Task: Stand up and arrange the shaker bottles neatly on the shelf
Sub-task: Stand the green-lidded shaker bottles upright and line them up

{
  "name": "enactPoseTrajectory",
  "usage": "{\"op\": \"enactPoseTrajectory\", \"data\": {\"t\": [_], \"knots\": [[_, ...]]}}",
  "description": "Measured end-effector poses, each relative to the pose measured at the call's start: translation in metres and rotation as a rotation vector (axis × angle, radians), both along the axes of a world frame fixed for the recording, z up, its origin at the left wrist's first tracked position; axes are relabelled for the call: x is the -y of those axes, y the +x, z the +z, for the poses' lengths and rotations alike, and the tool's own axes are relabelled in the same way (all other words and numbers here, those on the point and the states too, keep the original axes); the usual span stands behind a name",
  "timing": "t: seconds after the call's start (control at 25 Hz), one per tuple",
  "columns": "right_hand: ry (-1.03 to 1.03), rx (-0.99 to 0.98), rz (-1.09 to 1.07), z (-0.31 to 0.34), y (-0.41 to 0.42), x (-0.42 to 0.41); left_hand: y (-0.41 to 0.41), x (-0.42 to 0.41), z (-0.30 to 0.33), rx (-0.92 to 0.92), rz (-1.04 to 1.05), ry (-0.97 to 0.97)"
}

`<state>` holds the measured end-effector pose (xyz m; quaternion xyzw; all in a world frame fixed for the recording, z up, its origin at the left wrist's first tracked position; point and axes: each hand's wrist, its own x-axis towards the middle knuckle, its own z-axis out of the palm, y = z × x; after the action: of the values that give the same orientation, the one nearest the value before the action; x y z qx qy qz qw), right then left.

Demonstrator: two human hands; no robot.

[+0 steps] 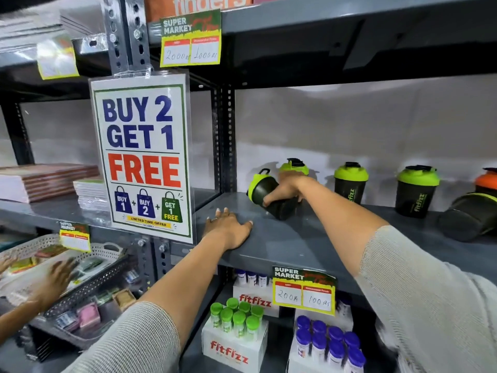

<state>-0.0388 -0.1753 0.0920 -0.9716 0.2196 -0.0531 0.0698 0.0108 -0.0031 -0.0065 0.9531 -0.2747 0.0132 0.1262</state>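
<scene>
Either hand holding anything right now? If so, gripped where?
Right hand grips the tilted shaker bottle around its dark body, near the base end; its green lid points up-left. Left hand holds nothing, resting flat on the shelf.

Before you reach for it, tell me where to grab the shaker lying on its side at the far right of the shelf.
Grip the lying shaker around its dark barrel, near the middle, coming down from above and the front. It lies on the shelf with its base toward you, so the round side is exposed; its lid end sits close under the orange-lidded shaker.

A shop: price tags [190, 39], offer poster [142, 157].
</scene>
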Motion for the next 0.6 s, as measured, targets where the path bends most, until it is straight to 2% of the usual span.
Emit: {"op": "enactPoseTrajectory", "data": {"t": [0.16,0.32,0.4,0.6], "knots": [[0.173,0.271,-0.019,-0.011,-0.024,0.012,-0.004,0.0,0.003,0.006,0.008,0.035],[0.503,0.445,-0.013,-0.031,-0.042,0.016,-0.009,-0.002,0.005,0.01,0.019,0.039],[0.633,0.489,-0.013,-0.04,-0.047,0.019,-0.01,-0.002,0.005,0.009,0.012,0.035],[0.717,0.457,-0.023,-0.043,-0.053,0.021,-0.005,-0.001,0.002,0.007,0.009,0.032]]}}
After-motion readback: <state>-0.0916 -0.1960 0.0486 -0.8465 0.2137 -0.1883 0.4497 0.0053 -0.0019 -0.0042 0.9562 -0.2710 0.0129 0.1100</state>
